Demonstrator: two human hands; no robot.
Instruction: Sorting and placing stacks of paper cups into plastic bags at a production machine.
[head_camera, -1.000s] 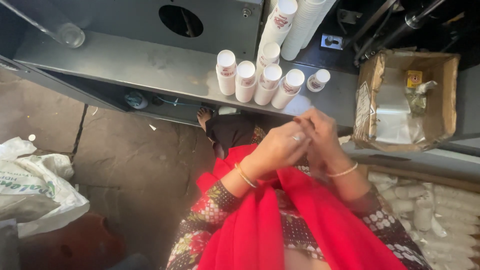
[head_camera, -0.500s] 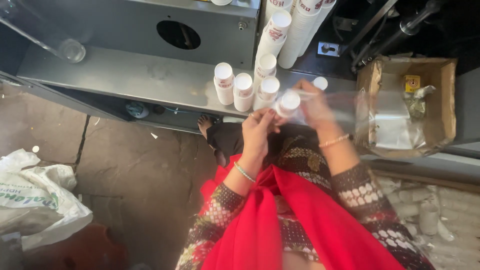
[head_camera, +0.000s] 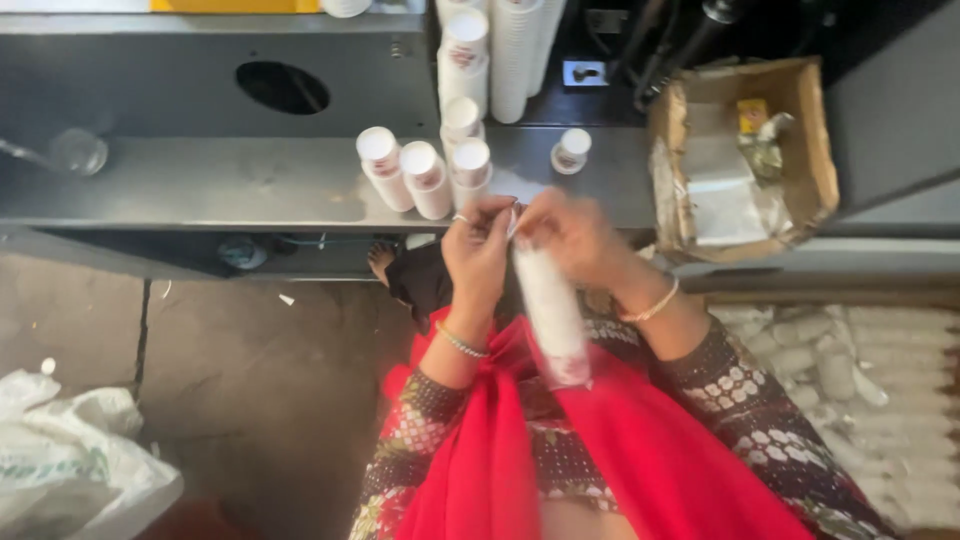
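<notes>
Both my hands meet in front of my chest at the top end of a long white stack of paper cups (head_camera: 548, 310) wrapped in a clear sleeve. My left hand (head_camera: 478, 252) pinches the sleeve's top from the left. My right hand (head_camera: 570, 232) grips the same end from the right. The stack hangs down towards my red scarf (head_camera: 620, 450). Just beyond my hands, several more cup stacks (head_camera: 425, 175) stand on the grey metal shelf (head_camera: 200, 185).
A cardboard box (head_camera: 740, 160) with plastic wrappers sits on the shelf at right. Wrapped cup stacks (head_camera: 850, 370) lie at lower right. A white sack (head_camera: 70, 460) rests on the stone floor at lower left. A tall cup stack (head_camera: 515, 60) leans at the back.
The hands took one cup stack from the shelf and pulled it down towards my body; earlier they were pressed together, then reaching to the shelf's stacks.
</notes>
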